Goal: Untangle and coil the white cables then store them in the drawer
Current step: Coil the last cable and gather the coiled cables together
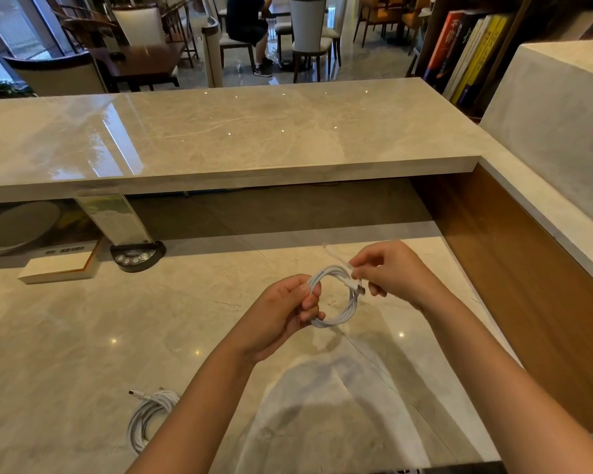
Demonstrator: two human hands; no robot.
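Observation:
A white cable (339, 316) wound into a small round coil hangs in the air above the marble desk (83, 336). My left hand (281, 316) grips the coil's left side with closed fingers. My right hand (387, 271) pinches the cable's loose end at the coil's upper right, beside a metal plug. A second white cable (148, 415) lies coiled on the desk at the lower left, partly hidden behind my left forearm, its plug pointing up and left. No drawer shows in this view.
A raised marble counter (220, 131) runs across behind the desk. Under it stand a clear sign holder on a dark base (137, 256) and a white box (60, 268). A wooden side panel (514, 285) closes the right. Books, chairs and a seated person are beyond.

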